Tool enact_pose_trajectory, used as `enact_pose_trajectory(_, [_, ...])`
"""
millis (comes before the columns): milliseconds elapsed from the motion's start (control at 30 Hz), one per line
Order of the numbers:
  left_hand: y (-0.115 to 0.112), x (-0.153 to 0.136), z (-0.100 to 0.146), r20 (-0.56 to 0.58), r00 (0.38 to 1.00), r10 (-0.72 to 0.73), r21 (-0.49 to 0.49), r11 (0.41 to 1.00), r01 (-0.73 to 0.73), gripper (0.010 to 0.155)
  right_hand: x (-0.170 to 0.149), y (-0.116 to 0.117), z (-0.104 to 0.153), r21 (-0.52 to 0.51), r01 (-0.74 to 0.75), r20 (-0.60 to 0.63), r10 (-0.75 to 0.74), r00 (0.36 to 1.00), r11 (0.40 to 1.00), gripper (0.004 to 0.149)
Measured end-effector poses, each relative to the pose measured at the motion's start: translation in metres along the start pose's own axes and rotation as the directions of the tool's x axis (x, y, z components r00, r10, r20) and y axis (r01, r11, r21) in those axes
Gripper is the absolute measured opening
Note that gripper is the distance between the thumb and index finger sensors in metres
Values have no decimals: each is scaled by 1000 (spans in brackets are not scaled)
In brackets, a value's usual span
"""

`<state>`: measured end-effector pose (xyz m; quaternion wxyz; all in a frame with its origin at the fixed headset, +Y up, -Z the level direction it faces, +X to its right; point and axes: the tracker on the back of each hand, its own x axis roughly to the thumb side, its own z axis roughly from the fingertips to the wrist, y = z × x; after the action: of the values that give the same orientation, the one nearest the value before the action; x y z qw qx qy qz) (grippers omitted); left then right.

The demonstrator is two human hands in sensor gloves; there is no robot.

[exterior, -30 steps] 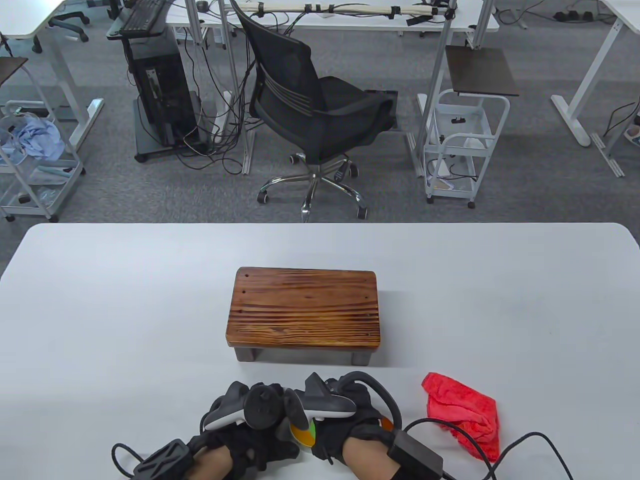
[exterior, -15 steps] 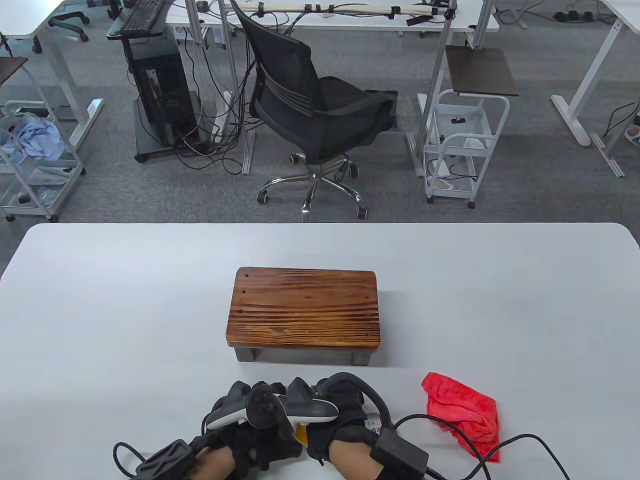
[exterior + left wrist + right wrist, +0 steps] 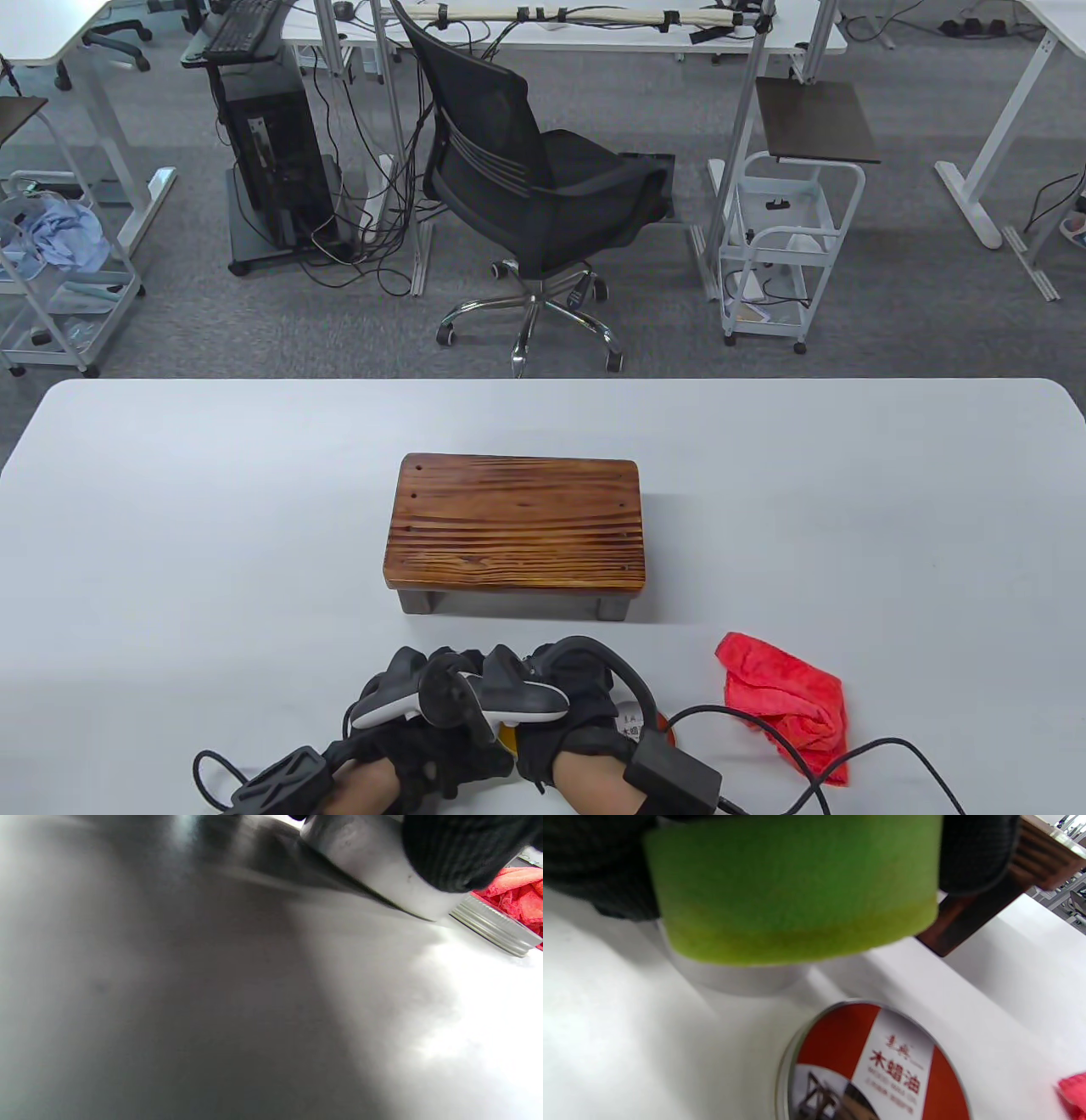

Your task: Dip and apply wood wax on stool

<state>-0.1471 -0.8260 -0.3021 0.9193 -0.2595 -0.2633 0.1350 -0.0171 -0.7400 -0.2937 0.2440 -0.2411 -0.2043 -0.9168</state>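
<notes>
Low in the table view, at centre bottom, the right hand [image 3: 585, 722] and the left hand [image 3: 416, 747] sit pressed side by side on the white table [image 3: 212, 526], their trackers touching. In the right wrist view the right hand's gloved fingers [image 3: 975, 853] clamp a green sponge [image 3: 793, 887] from both sides; its lower edge is tinged yellow-orange. Directly under the sponge stands the open wax tin [image 3: 734, 978], a plain silver wall. In the left wrist view the left hand's dark fingertip [image 3: 458, 853] lies against that tin's side [image 3: 373, 861], gripping it.

The tin's lid [image 3: 874, 1065] lies flat on the table just beside the tin, toward the bottom of the right wrist view. Its label is red and white, with the Chinese characters 木蜡油 in red and a small picture of wooden furniture below them; a smaller line above is too blurred to read.

Compared with a second ago, the right hand has slid left and lower over the tin, so the yellow and green seen between the hands is now almost covered.

The wooden stool [image 3: 516, 531] stands just above the hands, apart from them, at the table's middle. A crumpled red cloth [image 3: 789, 705] lies at lower right, near the right hand.
</notes>
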Motion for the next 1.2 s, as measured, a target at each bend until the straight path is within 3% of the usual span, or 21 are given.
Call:
enact_pose_trajectory(700, [0, 0, -1, 1, 1000, 3, -4, 1000, -3, 86, -3, 3, 1, -39, 155, 59, -152, 987, 987, 81])
enact_pose_trajectory(1200, [-1, 0, -1, 2, 1000, 1, -6, 1000, -1, 86, -5, 13, 3, -109, 345, 112, -334, 936, 932, 90])
